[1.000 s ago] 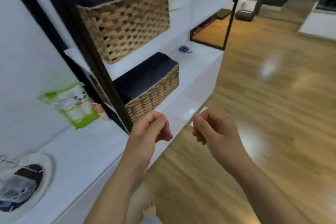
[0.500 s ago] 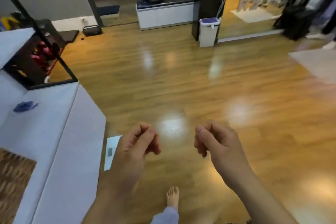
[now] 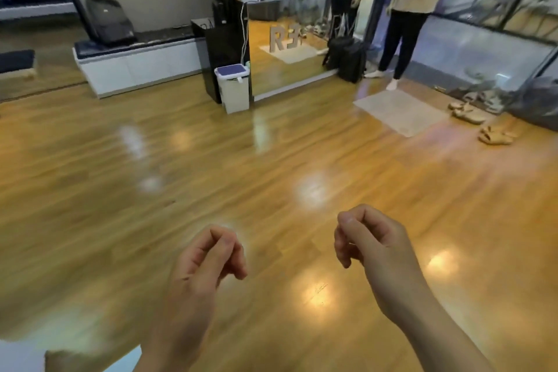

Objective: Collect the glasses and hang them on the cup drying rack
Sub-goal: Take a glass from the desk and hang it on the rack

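While I face this open room, neither a glass nor the cup drying rack is anywhere in my sight, so the task's things must lie outside what I can see from here.

Far left, a low white bench (image 3: pixel 136 65) runs along the wall with a dark backpack (image 3: pixel 108 19) resting on top, out of the walking path. Just right of it a black cabinet (image 3: pixel 225 51) stands upright, and a small white bin (image 3: pixel 234 87) with a blue lid sits on the floor against its front corner, within easy reach of anyone passing.

Nearer to me, my left hand (image 3: pixel 208 260) hangs over the bare wooden floor (image 3: pixel 271 160), fingers curled loosely inward toward the thumb and holding nothing. I judge it curls like that simply because it is at rest while I look about. My right hand (image 3: pixel 371 241) is beside it, apart from it, in the same loose curl, also empty; no glass is pinched in either.

Farther right, another person (image 3: pixel 407 18) stands near the glass wall, a pale mat (image 3: pixel 398 110) lies on the floor near that person's feet, and tan slippers (image 3: pixel 495 136) are left beyond the mat's right edge, probably where shoes come off.

My judgement is that collecting has not begun: I must first find the glasses, and both hands are free to take them.
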Demonstrator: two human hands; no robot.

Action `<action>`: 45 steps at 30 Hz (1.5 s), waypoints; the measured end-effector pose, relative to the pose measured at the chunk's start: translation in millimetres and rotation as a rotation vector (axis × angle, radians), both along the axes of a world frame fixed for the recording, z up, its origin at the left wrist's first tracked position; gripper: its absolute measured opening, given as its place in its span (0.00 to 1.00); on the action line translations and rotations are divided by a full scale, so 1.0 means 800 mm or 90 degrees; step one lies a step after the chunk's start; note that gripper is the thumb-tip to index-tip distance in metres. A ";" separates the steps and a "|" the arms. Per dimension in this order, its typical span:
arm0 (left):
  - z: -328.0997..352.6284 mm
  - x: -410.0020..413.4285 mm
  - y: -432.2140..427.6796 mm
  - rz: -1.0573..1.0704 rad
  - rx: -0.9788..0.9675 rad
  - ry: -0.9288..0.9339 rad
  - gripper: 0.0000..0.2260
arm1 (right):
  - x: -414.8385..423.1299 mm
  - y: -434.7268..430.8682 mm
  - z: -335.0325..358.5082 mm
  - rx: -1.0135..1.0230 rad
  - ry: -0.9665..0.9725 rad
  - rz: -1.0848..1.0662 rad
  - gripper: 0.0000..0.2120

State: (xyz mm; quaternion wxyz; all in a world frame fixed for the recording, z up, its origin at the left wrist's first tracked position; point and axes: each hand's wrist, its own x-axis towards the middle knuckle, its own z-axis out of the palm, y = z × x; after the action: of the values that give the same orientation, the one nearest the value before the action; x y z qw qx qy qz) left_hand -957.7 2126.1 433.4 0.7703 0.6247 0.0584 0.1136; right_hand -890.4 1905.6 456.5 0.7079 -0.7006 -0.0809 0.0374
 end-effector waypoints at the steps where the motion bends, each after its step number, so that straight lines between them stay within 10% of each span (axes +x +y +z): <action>1: 0.000 0.028 0.000 -0.016 0.038 -0.005 0.11 | 0.022 -0.002 -0.002 -0.015 -0.010 -0.019 0.13; 9: -0.004 0.287 0.007 -0.007 0.753 -0.123 0.10 | 0.245 -0.030 -0.032 -0.474 -0.311 -0.140 0.06; 22: -0.005 0.680 0.084 0.068 0.724 -0.084 0.04 | 0.679 0.044 -0.026 -0.508 -0.367 -0.044 0.08; 32: 0.024 1.074 0.143 -0.070 0.746 -0.091 0.27 | 1.010 0.108 0.018 -0.498 -0.307 -0.125 0.22; 45: 0.040 1.535 0.069 -0.095 0.725 -0.109 0.29 | 1.445 0.022 -0.009 -0.510 -0.251 -0.171 0.26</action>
State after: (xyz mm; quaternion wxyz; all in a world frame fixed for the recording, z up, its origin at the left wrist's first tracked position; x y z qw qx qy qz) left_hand 270.1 2181.1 465.1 0.3206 0.9317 -0.1184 0.1227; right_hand 265.7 1923.2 449.0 0.3513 -0.9167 -0.1018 -0.1606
